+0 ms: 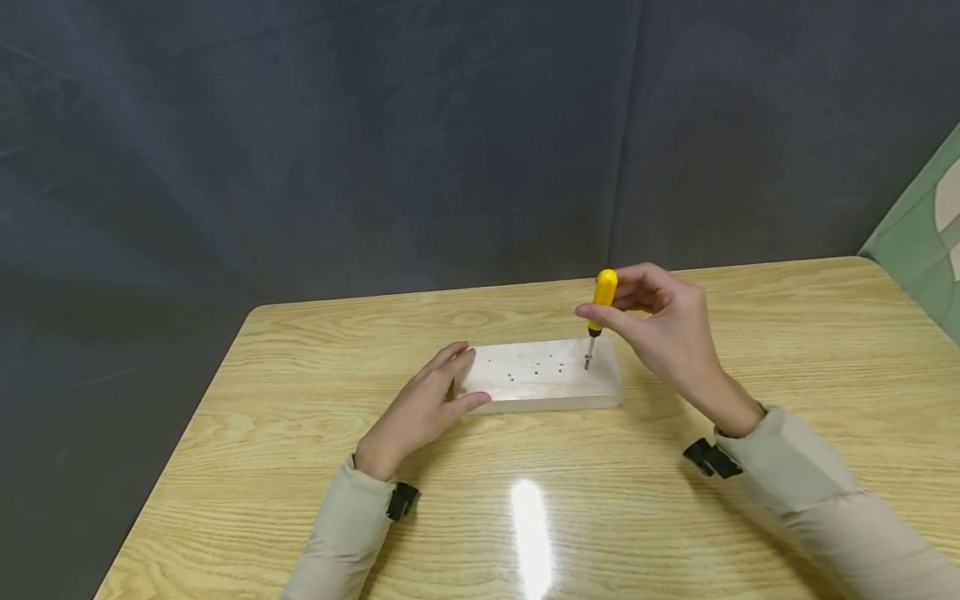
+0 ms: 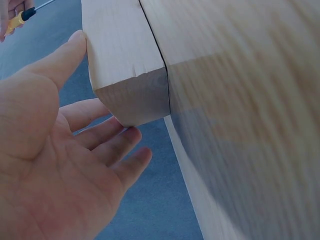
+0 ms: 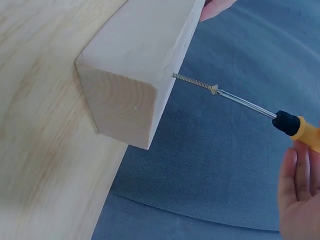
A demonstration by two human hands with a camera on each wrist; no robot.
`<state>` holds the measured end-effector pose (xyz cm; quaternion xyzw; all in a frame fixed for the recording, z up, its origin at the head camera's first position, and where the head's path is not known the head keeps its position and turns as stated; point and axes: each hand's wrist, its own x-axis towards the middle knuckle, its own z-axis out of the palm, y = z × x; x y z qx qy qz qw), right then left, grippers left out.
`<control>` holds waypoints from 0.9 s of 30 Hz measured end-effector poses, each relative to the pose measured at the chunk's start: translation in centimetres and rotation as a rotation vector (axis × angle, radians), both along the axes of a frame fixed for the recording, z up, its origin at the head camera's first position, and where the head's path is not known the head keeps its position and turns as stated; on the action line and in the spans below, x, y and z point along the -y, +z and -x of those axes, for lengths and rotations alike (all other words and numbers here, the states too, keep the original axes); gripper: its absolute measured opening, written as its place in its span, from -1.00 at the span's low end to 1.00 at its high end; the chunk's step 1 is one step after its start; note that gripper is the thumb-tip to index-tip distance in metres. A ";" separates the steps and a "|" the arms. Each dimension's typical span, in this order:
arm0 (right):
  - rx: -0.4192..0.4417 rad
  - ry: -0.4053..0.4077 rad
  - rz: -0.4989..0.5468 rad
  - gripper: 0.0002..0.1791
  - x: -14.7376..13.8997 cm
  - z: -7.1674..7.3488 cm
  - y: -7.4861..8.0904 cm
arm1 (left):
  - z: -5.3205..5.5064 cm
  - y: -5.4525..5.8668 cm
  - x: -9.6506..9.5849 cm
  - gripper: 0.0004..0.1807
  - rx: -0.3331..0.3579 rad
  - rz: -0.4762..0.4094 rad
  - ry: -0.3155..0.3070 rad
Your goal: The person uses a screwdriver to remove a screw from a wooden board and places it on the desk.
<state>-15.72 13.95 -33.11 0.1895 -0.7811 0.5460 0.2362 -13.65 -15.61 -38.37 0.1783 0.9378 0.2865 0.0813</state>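
A pale wooden block [image 1: 540, 388] with several small dark holes in its top face lies flat on the table. My left hand [image 1: 423, 404] holds its left end, thumb along the near side and fingers at the far side. In my right hand [image 1: 671, 325] is a screwdriver [image 1: 604, 289] with a yellow handle and black collar, pinched between thumb and fingers. The shaft points down near the block's right end. At its tip stands a threaded screw [image 3: 194, 81], head against the screwdriver and point at the block's surface, most of its thread showing.
The wood-grain table [image 1: 300, 467] extends around the block. A dark cloth [image 1: 420, 150] hangs behind the far edge, and a green patterned surface [image 1: 911, 225] shows at the right. Black wrist devices [image 1: 712, 458] sit at both cuffs.
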 end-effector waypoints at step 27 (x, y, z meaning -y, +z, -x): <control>-0.033 0.064 0.022 -0.67 0.2 0.2 -0.3 | -0.1 0.0 0.1 -0.21 -0.009 0.018 -0.015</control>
